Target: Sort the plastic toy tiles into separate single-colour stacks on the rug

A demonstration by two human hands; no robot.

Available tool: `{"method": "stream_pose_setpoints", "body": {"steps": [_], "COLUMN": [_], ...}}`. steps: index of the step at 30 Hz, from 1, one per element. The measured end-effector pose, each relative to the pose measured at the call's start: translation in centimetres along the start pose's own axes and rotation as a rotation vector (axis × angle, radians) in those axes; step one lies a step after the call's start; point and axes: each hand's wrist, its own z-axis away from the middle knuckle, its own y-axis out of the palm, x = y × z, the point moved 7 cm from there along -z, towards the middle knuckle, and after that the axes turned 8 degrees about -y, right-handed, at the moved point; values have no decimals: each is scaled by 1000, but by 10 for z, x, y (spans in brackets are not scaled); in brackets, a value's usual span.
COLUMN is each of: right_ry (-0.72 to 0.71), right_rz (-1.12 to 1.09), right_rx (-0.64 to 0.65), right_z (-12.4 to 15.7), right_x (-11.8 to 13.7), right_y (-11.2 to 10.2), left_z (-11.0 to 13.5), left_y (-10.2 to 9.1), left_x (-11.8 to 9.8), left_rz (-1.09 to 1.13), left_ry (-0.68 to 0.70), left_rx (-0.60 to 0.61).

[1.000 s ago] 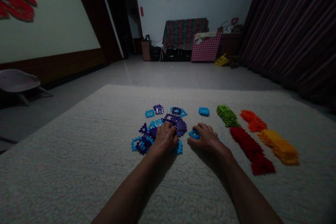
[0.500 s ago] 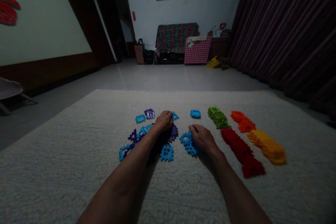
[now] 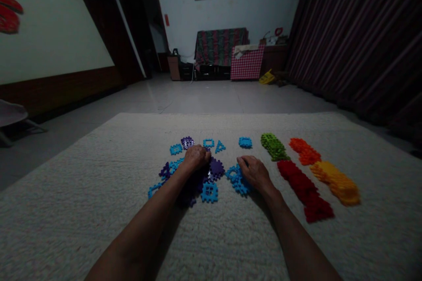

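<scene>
The left hand [image 3: 197, 156] lies knuckles up on the far part of a mixed pile [image 3: 189, 175] of purple and blue tiles, fingers curled under; whether it grips a tile I cannot tell. The right hand [image 3: 254, 172] rests flat, fingers loosely spread, on a small blue stack [image 3: 236, 179] just right of the pile, pressing rather than pinching.

The tiles look like thin, stiff plastic with toothed edges and open centres: light, not fragile, likely to snag on one another and on the nap of the rug [image 3: 99, 193]. An edge pinch between thumb and forefinger, or a finger hooked through the open middle, should lift one cleanly.

Around the hands, a blue square tile [image 3: 209, 192] lies at the near edge of the pile. A few loose blue pieces [image 3: 209, 143] sit just beyond the left hand, and a single blue tile [image 3: 245, 142] beyond the right. Further right run sorted rows: green [image 3: 273, 146], orange [image 3: 305, 151], red [image 3: 305, 189] and yellow [image 3: 336, 183], well apart from both hands.
</scene>
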Motion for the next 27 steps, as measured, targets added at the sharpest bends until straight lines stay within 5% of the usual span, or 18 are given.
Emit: {"method": "stream_pose_setpoints", "body": {"steps": [8, 16, 20, 23, 27], "right_ry": [14, 61, -49, -129, -58], "right_rz": [-31, -198, -333, -225, 20], "right_rx": [6, 63, 267, 386, 362], "right_z": [-1, 0, 6, 14, 18], "right_x": [-3, -15, -8, 11, 31], "right_y": [2, -13, -10, -2, 4], "left_z": [-29, -73, -68, -52, -27], "left_y": [-13, 14, 5, -12, -15], "left_x": [7, -16, -11, -18, -50], "left_rz": [47, 107, 97, 141, 201], "left_ry": [-105, -2, -45, -48, 57], "left_rx": [-83, 84, 48, -56, -46]}}
